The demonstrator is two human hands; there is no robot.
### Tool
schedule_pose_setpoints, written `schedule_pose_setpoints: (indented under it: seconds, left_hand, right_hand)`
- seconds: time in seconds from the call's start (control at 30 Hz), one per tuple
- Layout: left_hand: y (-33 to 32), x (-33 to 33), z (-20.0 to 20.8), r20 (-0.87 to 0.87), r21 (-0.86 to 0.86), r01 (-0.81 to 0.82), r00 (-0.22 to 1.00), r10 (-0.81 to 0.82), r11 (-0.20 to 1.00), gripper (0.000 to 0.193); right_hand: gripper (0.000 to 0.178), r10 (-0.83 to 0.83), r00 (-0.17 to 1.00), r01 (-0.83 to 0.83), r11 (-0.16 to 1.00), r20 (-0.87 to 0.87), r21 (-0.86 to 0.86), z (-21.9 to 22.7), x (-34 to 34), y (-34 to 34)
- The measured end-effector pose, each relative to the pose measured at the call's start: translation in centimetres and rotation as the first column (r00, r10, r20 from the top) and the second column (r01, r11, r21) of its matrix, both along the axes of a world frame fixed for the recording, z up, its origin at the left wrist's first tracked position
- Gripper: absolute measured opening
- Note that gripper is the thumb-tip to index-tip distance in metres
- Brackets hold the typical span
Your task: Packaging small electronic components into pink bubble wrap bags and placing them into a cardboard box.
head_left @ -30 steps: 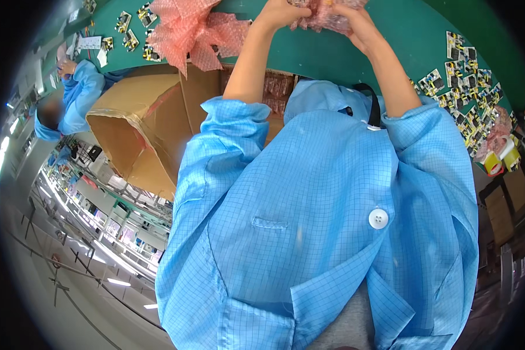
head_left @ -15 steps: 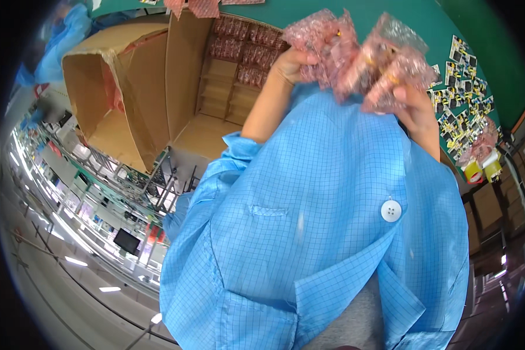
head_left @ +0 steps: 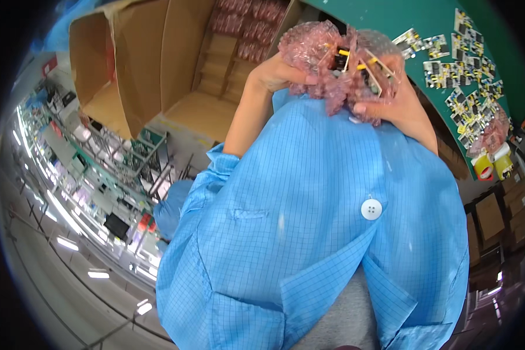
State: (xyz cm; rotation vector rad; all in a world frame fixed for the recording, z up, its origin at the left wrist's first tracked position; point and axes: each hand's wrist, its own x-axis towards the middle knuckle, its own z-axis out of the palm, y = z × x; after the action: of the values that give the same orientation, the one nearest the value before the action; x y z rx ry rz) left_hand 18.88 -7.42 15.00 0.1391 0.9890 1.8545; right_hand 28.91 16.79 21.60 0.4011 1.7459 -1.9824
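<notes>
Both my hands are raised in front of my chest, holding pink bubble-wrap packets. My left hand (head_left: 279, 73) grips a crumpled pink bubble-wrap packet (head_left: 309, 46), thumb across its lower side. My right hand (head_left: 407, 111) is wrapped round a bubble-wrapped circuit board (head_left: 372, 81), with the thumb underneath. Edges of boards and yellow and black parts show at the packets' open ends, which face each other and touch. How many packets each hand holds is hard to make out. The right fingers are partly behind the clear wrap.
On the left stands an open cardboard box (head_left: 184, 111), with pink packets (head_left: 254, 26) in its divided compartments. Bare circuit boards (head_left: 461, 73) lie on the green table (head_left: 385, 14) at right, near loose bubble wrap (head_left: 493, 134) and yellow tape rolls (head_left: 484, 166). Brown cartons (head_left: 489, 219) stand beyond.
My hands have drawn the packets closer together and turned them, so board edges now show between them. The right hand has moved slightly left. The view has shifted a little.
</notes>
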Motion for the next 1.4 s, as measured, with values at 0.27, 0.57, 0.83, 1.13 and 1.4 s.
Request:
schedule_pose_setpoints:
  seconds: [0.27, 0.57, 0.83, 1.13, 1.4]
  left_hand:
    - [-6.7, 6.9, 2.4, -0.031, -0.142, -0.210, 0.978, 0.207, 0.967, 0.078]
    - [-17.2, 9.4, 0.1, 0.201, -0.282, -0.350, 0.889, 0.412, 0.893, 0.066]
    - [-30.0, 0.8, -8.1, 0.053, -0.426, -0.440, 0.860, 0.508, 0.790, 0.054]
    - [-39.8, -12.0, -25.7, -0.056, -0.738, -0.078, 0.997, 0.055, 0.670, 0.057]
    - [-42.3, -13.9, -38.1, -0.350, -0.870, -0.203, 0.896, -0.273, 0.449, 0.088]
  right_hand:
    - [0.075, -0.104, 0.992, 0.118, 0.965, 0.069, -0.233, -0.6, 1.7, -6.9]
    - [0.073, 0.018, 0.995, -0.010, 0.997, 0.099, -0.076, -4.6, -0.5, -18.8]
    - [0.084, -0.097, 0.970, 0.084, 0.994, 0.223, 0.069, -15.8, -7.9, -34.7]
    - [0.090, -0.147, 0.839, 0.046, 0.978, 0.524, 0.202, -33.8, -16.2, -45.9]
    - [0.079, -0.213, 0.739, 0.117, 0.975, 0.639, 0.189, -42.4, -16.6, -49.2]
